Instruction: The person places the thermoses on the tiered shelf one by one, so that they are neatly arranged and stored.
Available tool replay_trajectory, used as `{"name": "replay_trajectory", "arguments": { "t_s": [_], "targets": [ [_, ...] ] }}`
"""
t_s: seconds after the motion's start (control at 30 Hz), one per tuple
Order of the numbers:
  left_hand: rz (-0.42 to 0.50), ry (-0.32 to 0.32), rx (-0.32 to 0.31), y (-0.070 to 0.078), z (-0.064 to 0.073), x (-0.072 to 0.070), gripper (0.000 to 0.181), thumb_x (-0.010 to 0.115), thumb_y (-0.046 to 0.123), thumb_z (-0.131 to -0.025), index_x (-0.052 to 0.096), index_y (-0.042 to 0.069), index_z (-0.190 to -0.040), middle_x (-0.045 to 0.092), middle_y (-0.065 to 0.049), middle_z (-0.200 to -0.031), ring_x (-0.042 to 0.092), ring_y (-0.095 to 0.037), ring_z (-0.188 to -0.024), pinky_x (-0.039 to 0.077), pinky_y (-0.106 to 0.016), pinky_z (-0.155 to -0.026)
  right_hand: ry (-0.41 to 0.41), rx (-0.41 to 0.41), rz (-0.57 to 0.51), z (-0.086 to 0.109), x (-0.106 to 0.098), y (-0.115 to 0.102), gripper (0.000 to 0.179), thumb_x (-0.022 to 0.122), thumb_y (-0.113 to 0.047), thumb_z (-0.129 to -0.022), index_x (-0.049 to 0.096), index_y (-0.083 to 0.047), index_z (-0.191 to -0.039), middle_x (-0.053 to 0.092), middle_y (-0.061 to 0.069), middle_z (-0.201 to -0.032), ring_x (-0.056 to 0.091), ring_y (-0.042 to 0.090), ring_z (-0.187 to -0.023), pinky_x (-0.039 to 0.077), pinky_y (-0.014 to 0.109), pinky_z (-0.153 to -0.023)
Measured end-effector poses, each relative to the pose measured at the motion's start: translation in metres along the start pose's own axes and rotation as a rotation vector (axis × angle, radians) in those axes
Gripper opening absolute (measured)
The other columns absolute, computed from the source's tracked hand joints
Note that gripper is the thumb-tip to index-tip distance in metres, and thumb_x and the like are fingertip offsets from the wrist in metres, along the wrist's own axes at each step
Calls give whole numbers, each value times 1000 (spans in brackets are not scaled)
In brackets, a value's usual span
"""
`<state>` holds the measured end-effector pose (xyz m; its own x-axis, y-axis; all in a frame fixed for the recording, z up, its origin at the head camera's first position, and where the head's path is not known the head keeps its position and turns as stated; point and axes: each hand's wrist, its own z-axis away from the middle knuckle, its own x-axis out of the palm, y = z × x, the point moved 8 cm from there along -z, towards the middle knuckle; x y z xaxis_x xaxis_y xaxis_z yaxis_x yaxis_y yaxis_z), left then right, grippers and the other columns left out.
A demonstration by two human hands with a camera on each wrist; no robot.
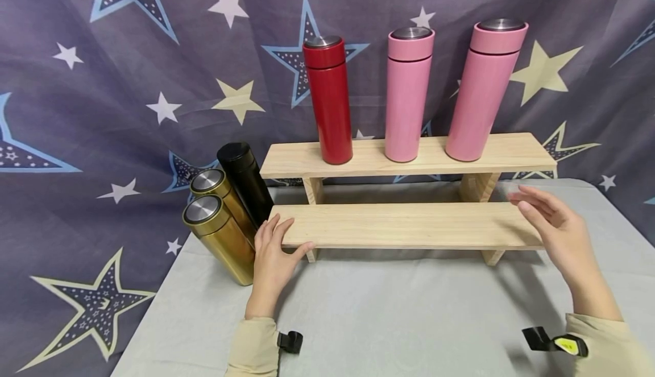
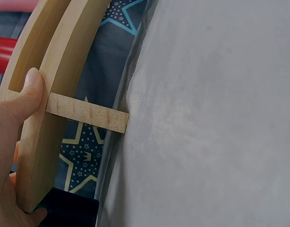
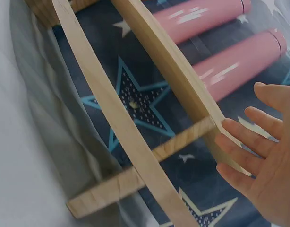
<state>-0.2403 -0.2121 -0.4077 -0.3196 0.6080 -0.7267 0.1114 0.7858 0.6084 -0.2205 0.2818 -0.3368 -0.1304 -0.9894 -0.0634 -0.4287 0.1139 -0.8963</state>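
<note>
A two-tier wooden shelf [image 1: 399,226] stands on the table. My left hand [image 1: 276,266] grips the left end of its lower board, thumb at the front edge and fingers around the end. Beside the board's right end, my right hand [image 1: 563,235] is held with loosely extended fingers and nothing in it; in the right wrist view its fingers [image 3: 249,137] are spread in front of a board edge. On the upper board stand a red thermos bottle [image 1: 330,104], a pink thermos bottle [image 1: 408,95] and another pink thermos bottle [image 1: 486,92] at the right.
Left of the shelf, close to my left hand, stand a black thermos bottle [image 1: 245,178], a gold one [image 1: 215,235] in front and another gold one [image 1: 232,201] between them. A grey cloth covers the table [image 1: 394,314]. A star-patterned curtain [image 1: 169,70] hangs behind.
</note>
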Motion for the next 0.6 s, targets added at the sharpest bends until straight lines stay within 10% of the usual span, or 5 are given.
{"name": "replay_trajectory", "arguments": {
  "t_s": [0.6],
  "targets": [
    [-7, 2, 5, -1, 0, 1, 75, 82, 50, -76, 57, 16, -138, 35, -9, -156, 17, -33, -147, 27, -55, -114, 208, 123, 64, 6, -50, 41, 35, 61, -8, -99, 63, -12, -134, 69, -20, -107, 60, -8, -102, 39, 4, -85]
  ]
}}
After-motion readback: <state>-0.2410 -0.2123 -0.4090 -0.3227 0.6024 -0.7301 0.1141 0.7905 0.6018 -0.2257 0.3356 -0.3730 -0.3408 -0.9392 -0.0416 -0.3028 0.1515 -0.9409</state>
